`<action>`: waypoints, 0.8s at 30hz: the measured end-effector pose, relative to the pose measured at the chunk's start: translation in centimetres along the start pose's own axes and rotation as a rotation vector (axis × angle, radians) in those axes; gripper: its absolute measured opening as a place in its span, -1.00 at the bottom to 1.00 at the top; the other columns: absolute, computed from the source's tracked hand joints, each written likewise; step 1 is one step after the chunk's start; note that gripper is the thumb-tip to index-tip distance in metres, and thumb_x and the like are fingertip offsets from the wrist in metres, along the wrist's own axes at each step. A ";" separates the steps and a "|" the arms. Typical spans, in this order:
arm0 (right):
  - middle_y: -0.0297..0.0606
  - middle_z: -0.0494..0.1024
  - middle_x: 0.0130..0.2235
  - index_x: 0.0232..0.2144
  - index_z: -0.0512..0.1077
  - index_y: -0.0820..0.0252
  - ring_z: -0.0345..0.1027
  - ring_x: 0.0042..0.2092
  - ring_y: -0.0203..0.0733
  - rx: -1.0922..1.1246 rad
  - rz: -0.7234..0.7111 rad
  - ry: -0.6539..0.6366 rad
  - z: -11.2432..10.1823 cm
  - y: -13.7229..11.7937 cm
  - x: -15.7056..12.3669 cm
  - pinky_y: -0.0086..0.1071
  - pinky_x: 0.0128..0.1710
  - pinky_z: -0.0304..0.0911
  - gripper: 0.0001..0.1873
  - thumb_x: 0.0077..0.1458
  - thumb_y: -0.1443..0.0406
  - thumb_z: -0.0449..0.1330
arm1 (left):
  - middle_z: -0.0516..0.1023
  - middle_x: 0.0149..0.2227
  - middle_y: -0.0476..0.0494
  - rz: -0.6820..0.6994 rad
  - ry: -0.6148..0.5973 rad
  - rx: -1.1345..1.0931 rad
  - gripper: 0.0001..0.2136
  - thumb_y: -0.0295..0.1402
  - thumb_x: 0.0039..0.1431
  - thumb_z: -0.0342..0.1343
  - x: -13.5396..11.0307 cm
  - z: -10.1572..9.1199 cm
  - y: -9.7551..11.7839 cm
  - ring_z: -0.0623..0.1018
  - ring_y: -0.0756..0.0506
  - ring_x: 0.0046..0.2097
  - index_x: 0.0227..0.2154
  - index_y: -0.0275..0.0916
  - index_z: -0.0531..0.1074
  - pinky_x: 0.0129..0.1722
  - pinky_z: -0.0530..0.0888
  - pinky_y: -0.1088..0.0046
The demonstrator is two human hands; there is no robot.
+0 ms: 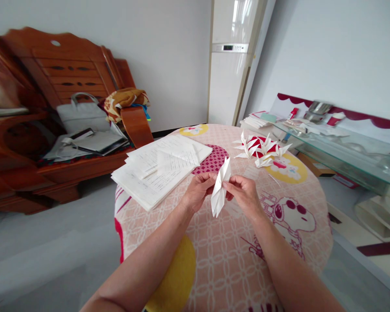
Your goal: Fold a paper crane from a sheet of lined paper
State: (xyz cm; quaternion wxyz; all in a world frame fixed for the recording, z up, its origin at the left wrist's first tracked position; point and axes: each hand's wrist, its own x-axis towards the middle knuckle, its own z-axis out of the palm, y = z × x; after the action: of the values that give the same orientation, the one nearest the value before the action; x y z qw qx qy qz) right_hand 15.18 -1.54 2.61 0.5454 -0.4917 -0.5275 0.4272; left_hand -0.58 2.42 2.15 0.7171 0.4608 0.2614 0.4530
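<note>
The folded paper (219, 190) is pinched above the bench (224, 260) by the left hand (199, 191) and right hand (244, 193), each grip closed to the sheet's thickness.

Left grip (199, 191), right grip (245, 193), both pinching

Two hands (195, 193) (247, 195), one held paper fold (219, 190), one cluster of folds (248, 150), one round table (221, 255)

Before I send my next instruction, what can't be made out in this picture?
In the head view:
- Left hand: some fingertips hidden by the folded paper.
- Writing on the paper stack: too small to read.
- Paper figures: overlapping, so uncertain count.
- Yellow patch: partly behind the left forearm.
</note>
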 end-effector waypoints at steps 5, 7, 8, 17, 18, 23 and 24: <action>-0.34 0.51 -0.59 -0.56 0.44 0.20 0.36 -0.58 -0.30 0.110 0.030 -0.021 0.1 -0.1 -0.1 -0.44 -0.57 0.27 -0.69 -0.02 0.12 0.37 | 0.48 -0.55 -0.01 -0.016 0.019 -0.017 -0.63 -0.07 -0.03 0.37 -0.1 0.2 0.1 0.43 0.05 -0.55 -0.53 -0.31 0.45 -0.51 0.35 0.54; -0.34 0.51 -0.60 -0.56 0.44 0.21 0.36 -0.59 -0.29 0.153 0.059 -0.009 0.2 -0.3 -0.1 -0.44 -0.59 0.27 -0.70 -0.04 0.13 0.38 | 0.50 -0.53 -0.03 -0.024 0.012 -0.022 -0.62 -0.04 0.00 0.35 -0.1 0.2 0.3 0.46 0.03 -0.53 -0.51 -0.30 0.46 -0.51 0.37 0.53; -0.34 0.52 -0.60 -0.56 0.45 0.21 0.35 -0.60 -0.29 0.170 0.068 0.002 0.2 -0.4 -0.1 -0.44 -0.60 0.26 -0.71 -0.06 0.13 0.39 | 0.51 -0.52 -0.03 -0.018 0.004 -0.019 -0.63 -0.06 0.00 0.35 -0.1 0.2 0.4 0.47 0.02 -0.52 -0.49 -0.30 0.47 -0.50 0.39 0.53; -0.36 0.47 -0.63 -0.59 0.43 0.22 0.32 -0.62 -0.32 0.162 0.060 0.059 0.3 -0.6 0.0 -0.47 -0.64 0.22 -0.73 -0.09 0.18 0.39 | 0.63 -0.31 -0.19 0.129 0.014 0.182 -0.66 -0.28 -0.04 0.39 -0.4 0.7 0.7 0.59 -0.07 -0.34 -0.21 -0.35 0.56 -0.33 0.47 0.47; -0.36 0.48 -0.62 -0.59 0.44 0.22 0.32 -0.61 -0.32 0.159 0.063 0.057 0.2 -0.6 0.0 -0.46 -0.63 0.22 -0.73 -0.09 0.18 0.38 | 0.63 -0.33 -0.19 0.127 0.036 0.196 -0.68 -0.27 -0.02 0.37 -0.4 0.7 0.7 0.58 -0.07 -0.36 -0.22 -0.35 0.57 -0.35 0.46 0.47; -0.34 0.50 -0.60 -0.58 0.45 0.22 0.35 -0.59 -0.29 0.157 0.085 0.039 -0.1 -0.4 0.1 -0.45 -0.62 0.26 -0.74 -0.11 0.17 0.39 | 0.61 -0.42 -0.11 0.117 0.117 0.212 -0.71 -0.35 -0.03 0.31 -0.6 0.6 0.7 0.54 -0.04 -0.44 -0.21 -0.31 0.59 -0.42 0.43 0.49; -0.33 0.51 -0.60 -0.58 0.46 0.22 0.36 -0.59 -0.29 0.156 0.087 0.033 -0.1 -0.4 0.1 -0.45 -0.61 0.27 -0.74 -0.11 0.17 0.39 | 0.60 -0.43 -0.10 0.119 0.119 0.209 -0.71 -0.37 -0.05 0.31 -0.6 0.6 0.7 0.53 -0.03 -0.45 -0.20 -0.31 0.58 -0.43 0.42 0.51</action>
State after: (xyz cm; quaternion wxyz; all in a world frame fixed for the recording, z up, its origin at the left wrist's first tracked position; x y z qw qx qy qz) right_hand 15.27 -1.49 3.01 0.5716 -0.4772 -0.4617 0.4820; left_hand -0.65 1.76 3.05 0.6202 0.5201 0.3214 0.4914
